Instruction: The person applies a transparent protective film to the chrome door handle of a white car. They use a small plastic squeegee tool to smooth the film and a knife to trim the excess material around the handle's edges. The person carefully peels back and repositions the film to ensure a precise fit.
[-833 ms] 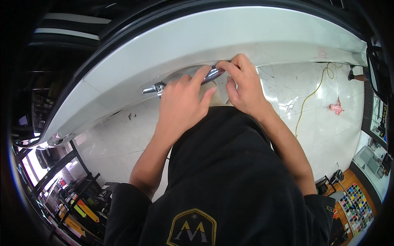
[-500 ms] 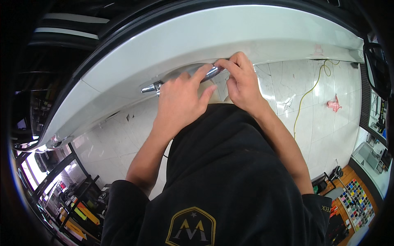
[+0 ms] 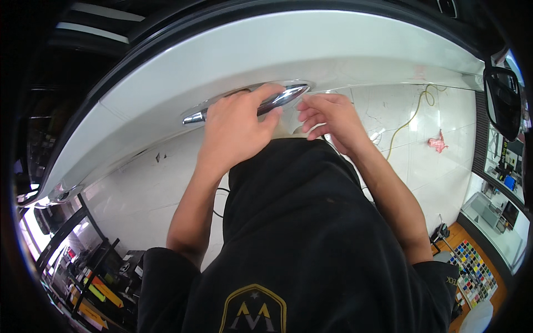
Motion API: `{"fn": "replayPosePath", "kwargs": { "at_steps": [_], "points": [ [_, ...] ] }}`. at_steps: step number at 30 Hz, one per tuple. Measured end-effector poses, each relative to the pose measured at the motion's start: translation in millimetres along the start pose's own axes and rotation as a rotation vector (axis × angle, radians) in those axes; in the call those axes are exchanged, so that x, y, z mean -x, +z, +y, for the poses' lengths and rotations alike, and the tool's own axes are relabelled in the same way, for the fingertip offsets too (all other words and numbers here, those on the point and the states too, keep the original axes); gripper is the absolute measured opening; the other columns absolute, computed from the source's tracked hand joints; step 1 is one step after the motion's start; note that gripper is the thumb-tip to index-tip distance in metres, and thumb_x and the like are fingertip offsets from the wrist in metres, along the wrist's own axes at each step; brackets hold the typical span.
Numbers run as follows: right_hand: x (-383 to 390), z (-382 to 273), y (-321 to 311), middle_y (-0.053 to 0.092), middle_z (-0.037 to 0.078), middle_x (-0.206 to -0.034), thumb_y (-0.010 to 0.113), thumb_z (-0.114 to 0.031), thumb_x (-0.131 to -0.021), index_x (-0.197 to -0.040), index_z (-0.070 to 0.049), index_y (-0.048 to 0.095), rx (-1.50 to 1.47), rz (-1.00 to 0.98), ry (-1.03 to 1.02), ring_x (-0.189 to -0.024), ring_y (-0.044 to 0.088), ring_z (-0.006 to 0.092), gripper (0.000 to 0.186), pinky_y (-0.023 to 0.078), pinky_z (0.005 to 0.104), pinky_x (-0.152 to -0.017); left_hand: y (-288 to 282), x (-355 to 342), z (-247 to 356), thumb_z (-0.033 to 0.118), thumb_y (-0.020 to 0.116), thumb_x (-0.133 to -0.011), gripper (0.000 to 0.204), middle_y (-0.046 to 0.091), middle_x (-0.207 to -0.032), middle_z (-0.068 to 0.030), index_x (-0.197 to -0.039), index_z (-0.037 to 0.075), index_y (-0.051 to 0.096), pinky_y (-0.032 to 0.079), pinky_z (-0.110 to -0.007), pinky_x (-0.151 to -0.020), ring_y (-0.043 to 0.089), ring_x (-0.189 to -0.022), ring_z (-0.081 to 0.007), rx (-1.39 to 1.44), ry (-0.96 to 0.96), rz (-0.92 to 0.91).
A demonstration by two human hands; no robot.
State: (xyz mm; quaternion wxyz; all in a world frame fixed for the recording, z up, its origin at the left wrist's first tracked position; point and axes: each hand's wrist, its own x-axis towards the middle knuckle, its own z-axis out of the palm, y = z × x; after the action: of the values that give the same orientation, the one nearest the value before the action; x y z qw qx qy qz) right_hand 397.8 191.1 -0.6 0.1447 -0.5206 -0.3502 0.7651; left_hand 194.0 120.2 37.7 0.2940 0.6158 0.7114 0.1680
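Note:
My left hand is wrapped over the chrome door handle of a white car door, its fingers round the bar and its thumb below. My right hand is just right of and below the handle's right end, fingers bent and apart, with nothing visible held in them. The handle's pointed right end and its left tip are exposed; the middle is hidden under my left hand.
A black side mirror is at the right. A yellow hose and crumpled pink item lie on pale floor tiles. Cluttered black shelving stands lower left; a board of coloured squares is lower right.
My right hand has come off the handle and moved down, its fingers spreading, so the handle's right end now shows. My left hand stays on the handle.

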Motion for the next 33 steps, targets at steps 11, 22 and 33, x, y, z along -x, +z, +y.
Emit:
{"fn": "replayPosePath", "kwargs": {
  "at_steps": [11,22,33],
  "points": [
    [-4,-7,35,0.069,0.017,-0.093,0.063,-0.034,-0.097,-0.112,0.008,0.066,-0.039,0.095,0.04,-0.072,0.07,0.0219,0.045,0.057,0.0334,-0.051,-2,-5,-5,0.022,0.068,-0.091,0.032,0.076,-0.093,-0.0149,-0.122,0.017,0.074,0.056,-0.04,-0.081,0.073,-0.083,-0.0331,0.107,0.013,-0.022],
    [-2,-16,38,0.07,0.015,-0.091,0.062,-0.036,-0.1,-0.11,0.006,0.067,0.136,0.154,0.044,-0.071,0.071,0.0208,0.043,0.053,0.0307,-0.05,-7,-5,-7,0.019,0.067,-0.09,0.033,0.076,-0.093,-0.0157,-0.122,0.015,0.074,0.054,-0.044,-0.081,0.071,-0.084,-0.0369,0.113,-0.006,-0.066],
    [-6,-14,38,0.069,0.018,-0.091,0.062,-0.028,-0.098,-0.104,0.011,0.066,0.102,0.172,0.033,-0.072,0.071,0.0238,0.039,0.053,0.0329,-0.048,-13,-5,-2,0.015,0.061,-0.09,0.036,0.069,-0.079,-0.0195,-0.124,0.014,0.076,0.052,-0.047,-0.079,0.068,-0.079,-0.0399,0.026,0.015,-0.109]
  ]
}}
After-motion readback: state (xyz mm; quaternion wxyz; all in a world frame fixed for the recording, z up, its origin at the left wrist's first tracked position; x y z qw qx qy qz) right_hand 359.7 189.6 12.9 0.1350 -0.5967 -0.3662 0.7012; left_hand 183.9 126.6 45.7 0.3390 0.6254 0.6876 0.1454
